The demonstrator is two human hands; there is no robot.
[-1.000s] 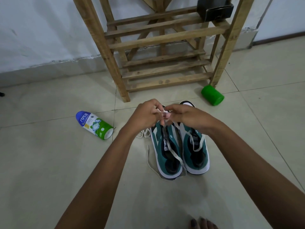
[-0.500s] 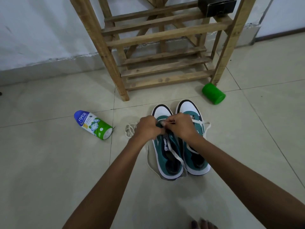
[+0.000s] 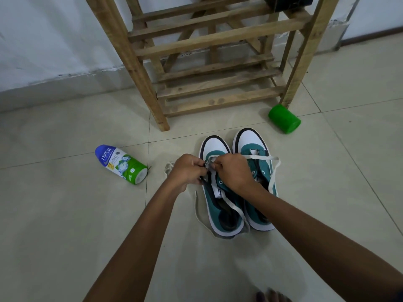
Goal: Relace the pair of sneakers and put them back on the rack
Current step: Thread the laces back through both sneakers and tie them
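Observation:
Two green and white sneakers stand side by side on the tiled floor, toes toward the wooden rack [image 3: 218,92]. My left hand [image 3: 187,171] and my right hand [image 3: 235,173] meet over the eyelets of the left sneaker [image 3: 224,214], both pinching its white lace [image 3: 232,205]. One end of that lace trails across the tongue and loops on the floor at the left. The right sneaker [image 3: 255,147] has a loose lace [image 3: 272,171] draped over its outer side.
A blue, white and green bottle [image 3: 122,164] lies on its side to the left of the shoes. A green cylinder [image 3: 283,118] lies by the rack's right front leg. A dark box sits on an upper rack shelf. Toes show at the bottom edge.
My hands have come down and toward me from above the toes onto the left sneaker's eyelets. The white toe caps have come into sight.

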